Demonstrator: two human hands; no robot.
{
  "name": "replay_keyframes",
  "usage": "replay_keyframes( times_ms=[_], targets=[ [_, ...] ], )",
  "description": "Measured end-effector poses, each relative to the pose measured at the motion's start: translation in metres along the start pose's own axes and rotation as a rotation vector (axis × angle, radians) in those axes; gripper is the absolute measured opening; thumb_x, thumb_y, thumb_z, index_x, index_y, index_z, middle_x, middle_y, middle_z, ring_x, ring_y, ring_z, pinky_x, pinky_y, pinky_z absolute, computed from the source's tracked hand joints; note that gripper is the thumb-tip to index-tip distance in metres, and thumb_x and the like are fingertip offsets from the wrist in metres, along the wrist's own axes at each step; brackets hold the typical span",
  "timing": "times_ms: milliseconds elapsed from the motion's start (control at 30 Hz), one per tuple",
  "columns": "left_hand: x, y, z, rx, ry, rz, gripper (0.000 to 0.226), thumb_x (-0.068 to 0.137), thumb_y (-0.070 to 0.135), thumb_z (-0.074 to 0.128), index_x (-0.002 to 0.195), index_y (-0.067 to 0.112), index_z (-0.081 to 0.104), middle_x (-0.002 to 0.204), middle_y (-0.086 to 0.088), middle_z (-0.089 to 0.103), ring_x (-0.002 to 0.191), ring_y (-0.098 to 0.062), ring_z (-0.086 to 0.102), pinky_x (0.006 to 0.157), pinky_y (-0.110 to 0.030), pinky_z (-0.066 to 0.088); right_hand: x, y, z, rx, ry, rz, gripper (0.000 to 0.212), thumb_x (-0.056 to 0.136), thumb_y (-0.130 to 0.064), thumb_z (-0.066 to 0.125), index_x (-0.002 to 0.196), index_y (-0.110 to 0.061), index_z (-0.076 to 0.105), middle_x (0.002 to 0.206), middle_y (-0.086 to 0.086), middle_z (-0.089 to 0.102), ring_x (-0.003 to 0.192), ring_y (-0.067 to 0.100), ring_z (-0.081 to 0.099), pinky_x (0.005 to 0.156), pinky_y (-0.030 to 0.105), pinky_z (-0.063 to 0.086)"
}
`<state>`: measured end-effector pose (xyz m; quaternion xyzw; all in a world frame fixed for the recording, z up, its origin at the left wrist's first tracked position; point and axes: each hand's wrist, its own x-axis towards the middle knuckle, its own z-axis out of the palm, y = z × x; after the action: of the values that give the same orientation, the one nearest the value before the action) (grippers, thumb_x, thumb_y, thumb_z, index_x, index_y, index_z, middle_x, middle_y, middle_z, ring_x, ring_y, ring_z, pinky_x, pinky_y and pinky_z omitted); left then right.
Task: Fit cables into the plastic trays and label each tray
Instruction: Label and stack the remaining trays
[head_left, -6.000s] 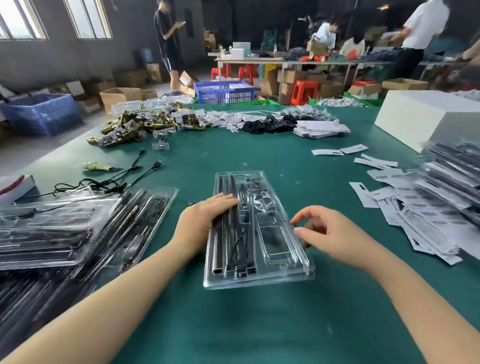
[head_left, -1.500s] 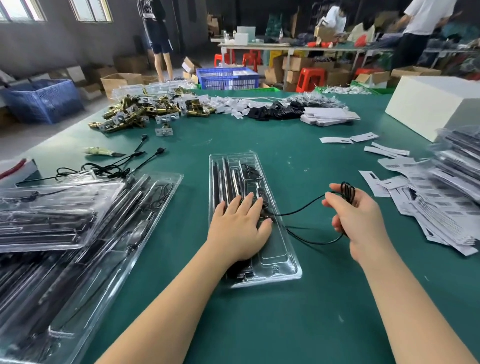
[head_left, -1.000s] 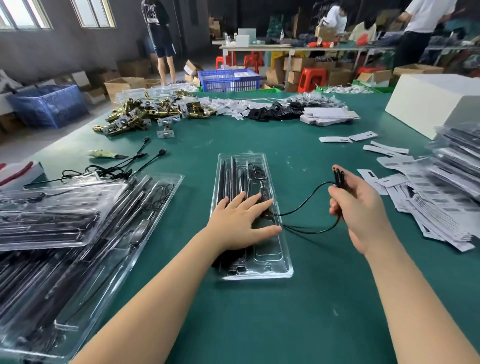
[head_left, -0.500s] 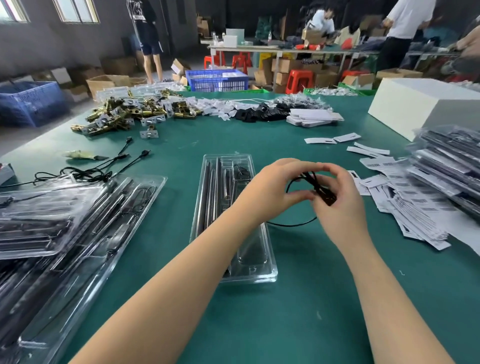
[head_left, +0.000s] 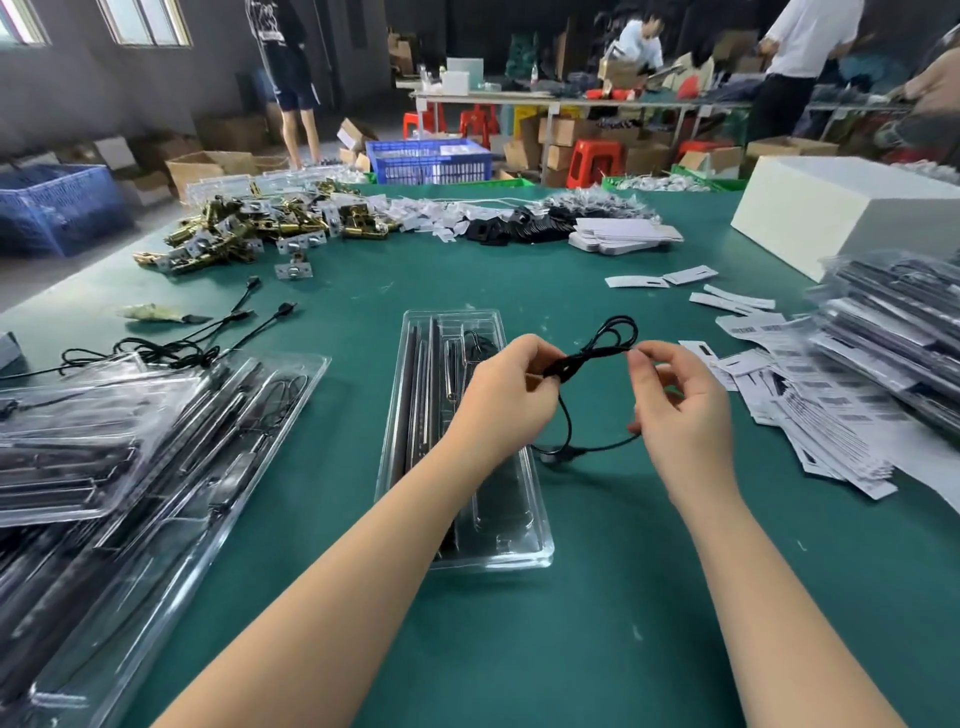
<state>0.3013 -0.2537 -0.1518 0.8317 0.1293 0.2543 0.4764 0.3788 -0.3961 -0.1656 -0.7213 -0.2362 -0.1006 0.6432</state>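
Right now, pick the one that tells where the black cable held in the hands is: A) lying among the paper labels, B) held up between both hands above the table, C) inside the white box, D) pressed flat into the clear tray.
B: the left hand grips the bunched black cable and the right hand pinches its loop, with the clear tray lying under the left hand.

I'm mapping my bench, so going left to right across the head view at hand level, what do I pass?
Pile of filled trays → clear tray → left hand → black cable → right hand → paper labels.
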Motion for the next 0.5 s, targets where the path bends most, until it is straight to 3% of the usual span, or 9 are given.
replay_keyframes(
  times_ms=[67,133,267,367,500],
  targets=[
    [-0.002,0.007,0.0,0.211,-0.09,0.14,0.043,0.086,0.005,0.046,0.123,0.025,0.054,0.103,0.001,0.068,0.089,-0.02,0.064,0.078,-0.031,0.051,0.0,-0.002,-0.003,-0.142,0.026,-0.161,0.008,0.093,-0.026,0.063,0.092,-0.029,0.07,0.072,-0.004,0.059,0.062,0.004,0.05,0.059,0.006,0.037],
    [-0.004,0.013,0.004,0.255,-0.142,0.191,0.052,0.082,0.015,0.039,0.132,0.024,0.048,0.106,0.001,0.065,0.094,-0.02,0.059,0.081,-0.033,0.049,0.0,-0.005,-0.005,-0.244,0.053,-0.266,0.01,0.092,-0.02,0.065,0.097,-0.017,0.074,0.075,0.005,0.061,0.071,0.002,0.05,0.064,0.005,0.035],
    [-0.004,0.007,0.011,0.121,-0.096,0.154,0.027,0.095,0.04,0.044,0.119,0.031,0.052,0.078,0.014,0.068,0.072,-0.002,0.059,0.07,-0.025,0.047,0.0,-0.009,-0.007,-0.305,-0.007,-0.349,0.017,0.09,-0.016,0.067,0.106,-0.019,0.074,0.07,0.001,0.053,0.07,-0.003,0.049,0.065,0.005,0.034],
    [-0.004,-0.009,0.017,-0.098,0.018,0.046,0.009,0.101,0.033,0.045,0.097,0.029,0.051,0.069,0.008,0.072,0.068,-0.002,0.064,0.066,-0.018,0.047,-0.002,-0.006,-0.003,-0.234,-0.105,-0.216,0.022,0.092,-0.023,0.065,0.114,-0.028,0.069,0.071,-0.005,0.057,0.066,0.006,0.051,0.064,0.007,0.038],
    [-0.001,-0.025,0.014,-0.603,0.092,-0.272,0.02,0.105,0.026,0.037,0.091,0.017,0.048,0.071,0.0,0.073,0.072,-0.017,0.069,0.074,-0.036,0.052,-0.003,0.009,0.003,-0.198,-0.189,0.044,0.012,0.093,-0.032,0.062,0.092,-0.022,0.069,0.059,-0.009,0.055,0.058,0.017,0.054,0.058,0.025,0.049]
  ],
)
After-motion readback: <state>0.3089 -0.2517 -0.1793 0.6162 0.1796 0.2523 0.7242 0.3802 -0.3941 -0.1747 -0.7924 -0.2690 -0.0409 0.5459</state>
